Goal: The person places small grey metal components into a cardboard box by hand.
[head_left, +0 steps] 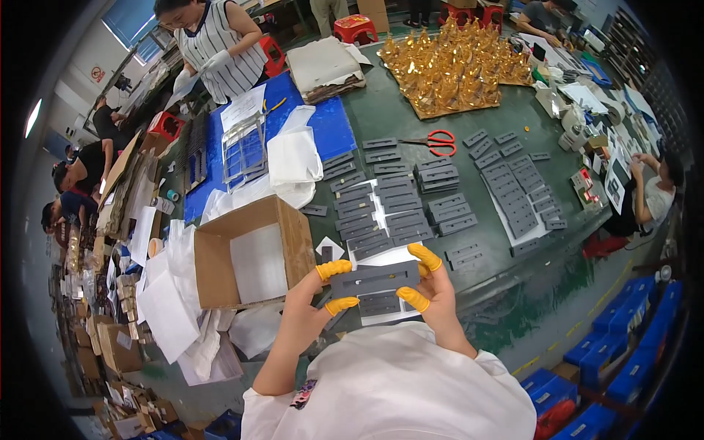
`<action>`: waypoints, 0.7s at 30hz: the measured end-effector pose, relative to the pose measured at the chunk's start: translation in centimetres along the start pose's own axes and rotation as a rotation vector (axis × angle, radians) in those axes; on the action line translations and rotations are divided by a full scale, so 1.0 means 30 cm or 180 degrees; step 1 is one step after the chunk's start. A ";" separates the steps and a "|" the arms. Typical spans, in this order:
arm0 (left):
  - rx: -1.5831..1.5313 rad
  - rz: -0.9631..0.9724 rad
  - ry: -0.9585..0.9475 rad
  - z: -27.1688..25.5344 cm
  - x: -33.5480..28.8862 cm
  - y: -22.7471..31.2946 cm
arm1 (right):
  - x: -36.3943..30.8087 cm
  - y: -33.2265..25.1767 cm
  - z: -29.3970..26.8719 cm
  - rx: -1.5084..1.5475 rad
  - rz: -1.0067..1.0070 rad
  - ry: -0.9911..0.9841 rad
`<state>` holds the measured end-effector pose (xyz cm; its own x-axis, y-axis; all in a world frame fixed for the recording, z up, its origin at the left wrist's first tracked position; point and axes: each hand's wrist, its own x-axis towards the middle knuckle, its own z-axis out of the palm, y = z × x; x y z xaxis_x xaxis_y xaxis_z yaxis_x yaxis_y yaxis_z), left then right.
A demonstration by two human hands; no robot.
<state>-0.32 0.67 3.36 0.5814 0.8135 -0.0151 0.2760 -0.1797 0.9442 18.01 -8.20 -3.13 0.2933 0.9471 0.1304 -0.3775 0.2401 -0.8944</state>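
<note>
Yellow-capped fingers (335, 270) of the left hand (306, 297) pinch the left end of a dark-grey rectangular slotted plate (375, 279); the right hand (438, 295) pinches its right end. Similar grey plates (401, 204) lie beyond on the green counter (381, 114), an open brown cardboard box (213, 268) to their left, red-handled metal scissors (427, 141) farther off.

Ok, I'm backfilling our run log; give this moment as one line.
left hand: holds grey plate by left end; right hand: holds right end; open carton: left of plate
</note>
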 end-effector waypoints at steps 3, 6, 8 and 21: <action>-0.0031 0.0051 0.0008 0.003 0.002 -0.004 | -0.002 0.001 -0.005 -0.0021 -0.0014 -0.0030; -0.0019 0.0089 0.0030 0.003 -0.003 0.005 | -0.005 0.004 -0.002 -0.0045 0.0072 0.0012; 0.0003 0.0115 0.0043 0.003 -0.007 0.016 | -0.005 0.005 -0.002 0.0009 0.0103 0.0050; 0.0187 0.0067 -0.0007 -0.002 -0.019 0.048 | -0.001 0.025 0.005 0.0268 -0.0108 0.0107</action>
<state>-0.29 -0.02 4.75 0.5892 0.8080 0.0037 0.3082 -0.2289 0.9234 17.58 -8.02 -3.74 0.3359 0.9308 0.1443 -0.4389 0.2902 -0.8504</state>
